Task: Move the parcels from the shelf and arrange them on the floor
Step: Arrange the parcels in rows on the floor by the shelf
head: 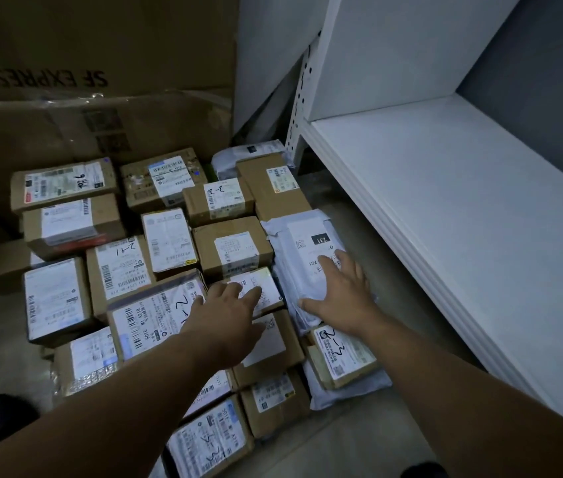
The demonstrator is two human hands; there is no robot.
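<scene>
Fingers of the left hand (224, 313): stretched out nearly straight and slightly spread, gripping nothing. The tips lie over the labelled top of a small box (268, 288); I cannot tell whether they press on it or hover just above.
Fingers of the right hand (343, 293): straight and flat, palm down on a white mailer (288, 232), with the thumb splayed toward 9 o'clock at the bag's near edge. Nothing is curled round or pinched.
White mailer: lies flat on the floor (352, 450) at the 3 o'clock edge of the group, its label marked "231", just beside the small box.
Small box: at 9 o'clock of the mailer, wedged among brown cartons.
Parcels (231, 246): many brown boxes, labels up, packed edge to edge in rough rows on the floor, from 12 o'clock down to 6 o'clock.
Box marked "2-3" (343, 357): at 6 o'clock of the mailer, under the right wrist, resting on another white bag.
Shelf (445, 208): white, its low board bare, running along 3 o'clock of the parcels.
Large carton (100, 46): printed "SF EXPRESS" upside down, standing behind the group at 11 o'clock.
</scene>
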